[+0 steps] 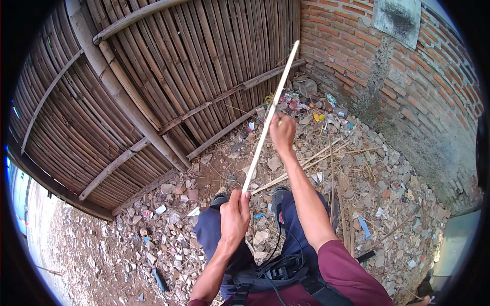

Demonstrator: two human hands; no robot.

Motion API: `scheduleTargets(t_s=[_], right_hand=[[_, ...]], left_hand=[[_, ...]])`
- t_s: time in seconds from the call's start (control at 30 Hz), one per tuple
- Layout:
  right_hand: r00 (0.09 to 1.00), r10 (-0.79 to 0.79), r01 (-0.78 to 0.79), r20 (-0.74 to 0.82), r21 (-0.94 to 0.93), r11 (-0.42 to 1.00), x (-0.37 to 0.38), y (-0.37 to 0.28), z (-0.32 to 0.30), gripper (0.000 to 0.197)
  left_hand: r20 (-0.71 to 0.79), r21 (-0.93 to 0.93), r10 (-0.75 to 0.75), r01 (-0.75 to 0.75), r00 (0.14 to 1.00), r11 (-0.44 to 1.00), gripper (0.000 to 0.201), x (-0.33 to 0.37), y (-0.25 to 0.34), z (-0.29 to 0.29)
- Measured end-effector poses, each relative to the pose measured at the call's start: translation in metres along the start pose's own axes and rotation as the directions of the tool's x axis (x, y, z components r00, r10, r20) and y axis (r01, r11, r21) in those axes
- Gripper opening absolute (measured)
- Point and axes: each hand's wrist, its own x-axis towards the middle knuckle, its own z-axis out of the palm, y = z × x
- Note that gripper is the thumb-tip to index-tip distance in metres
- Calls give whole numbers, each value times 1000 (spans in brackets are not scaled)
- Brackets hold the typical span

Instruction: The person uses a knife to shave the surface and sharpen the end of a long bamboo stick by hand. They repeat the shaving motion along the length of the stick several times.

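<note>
Diagonally held: bamboo strip (pixel 269 118), long axis rising from lower left to upper right.
Left hand (pixel 235 217): clenched on the lower end.
Right hand (pixel 282 131): closed around mid-length, farther out.
Backdrop: bamboo fence (pixel 153 76), brick wall (pixel 367 46).

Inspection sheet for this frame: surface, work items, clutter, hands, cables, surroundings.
Surface: bare dirt ground strewn with stones and rubble.
Job's things: long pale bamboo strip, held slanting upward.
Clutter: litter pile in the corner; loose bamboo slivers on the ground.
Grippers: left hand grips the strip's lower end; right hand grips it higher up.
Cables: black cable running to a waist pack.
Surroundings: bamboo fence at left, brick wall at right.
</note>
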Motion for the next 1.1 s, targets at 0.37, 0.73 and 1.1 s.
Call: scheduleTargets(t_s=[0.37, 0.73, 1.1], right_hand=[[966, 257, -254, 9, -137, 957, 16, 69, -29, 32], [691, 48, -697, 721, 647, 308, -1, -55, -59, 45], [776, -17, -568, 630, 711, 415, -28, -106, -61, 42]], left_hand=[[120, -177, 19, 3, 993, 984, 29, -9, 3, -18], [351, -551, -179, 357, 919, 754, 45, 2, -23, -53], [483, -513, -123, 394, 867, 762, 52, 6, -34, -39]])
